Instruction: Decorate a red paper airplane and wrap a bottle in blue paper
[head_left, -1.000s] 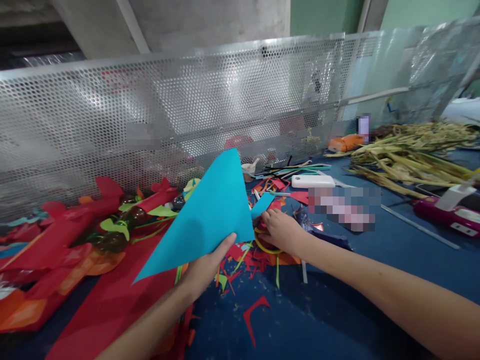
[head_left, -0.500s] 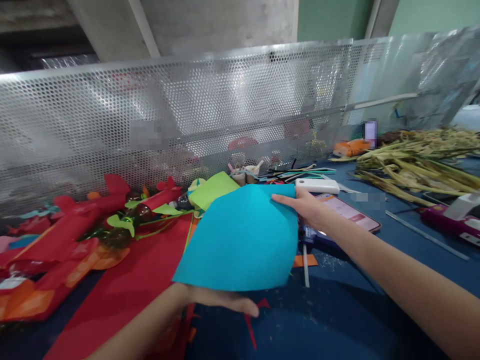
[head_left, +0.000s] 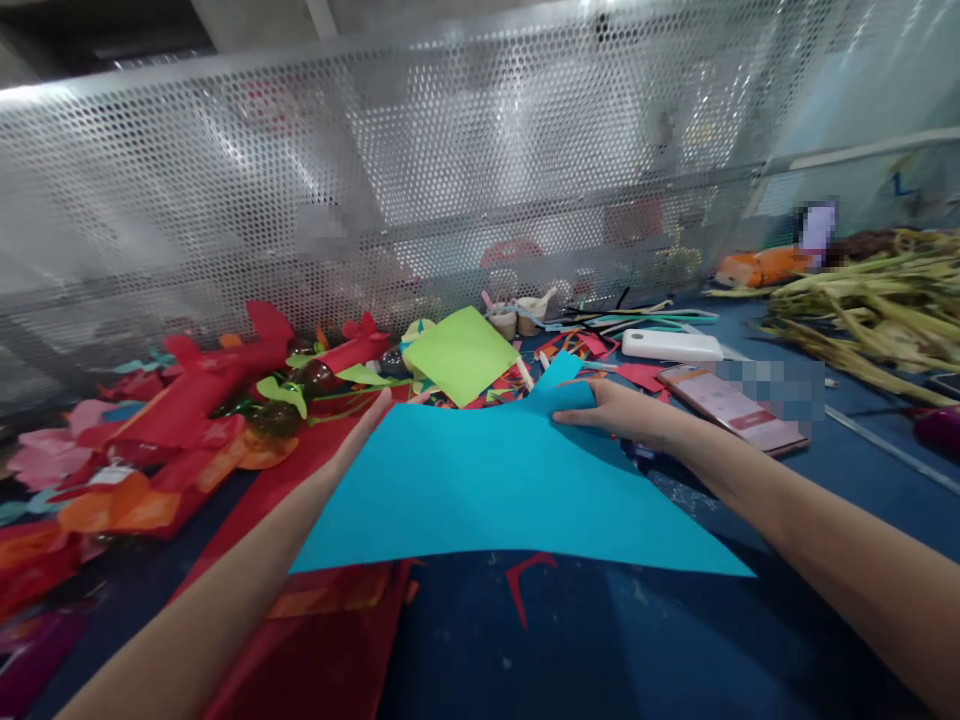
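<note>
A large sheet of bright blue craft paper or felt point(head_left: 480, 490) is held in front of me, slightly curved, with a strip folded over at its top right. My right hand point(head_left: 600, 405) pinches that folded part between thumb and fingers. At the sheet's upper left edge is my left hand point(head_left: 367, 420), stretched out and partly hidden behind it; fingertips show above the top edge. Just beyond lies a lime green square sheet point(head_left: 465, 352). Red sheets point(head_left: 315, 640) lie under the blue one at the left, and a thin red scrap point(head_left: 517, 590) is on the dark blue table.
Red plane-like crafts with bottles point(head_left: 180, 400) crowd the left. Behind stand a perforated metal panel point(head_left: 450, 170) and small cups point(head_left: 531, 315). Right of my hands are a white device point(head_left: 671, 345), a phone point(head_left: 739, 405) and dried stalks point(head_left: 847, 300).
The blue sheet has turned and spread wider and flatter. My left hand has risen from beneath its lower edge to the upper left edge. My right hand still holds its top right part.
</note>
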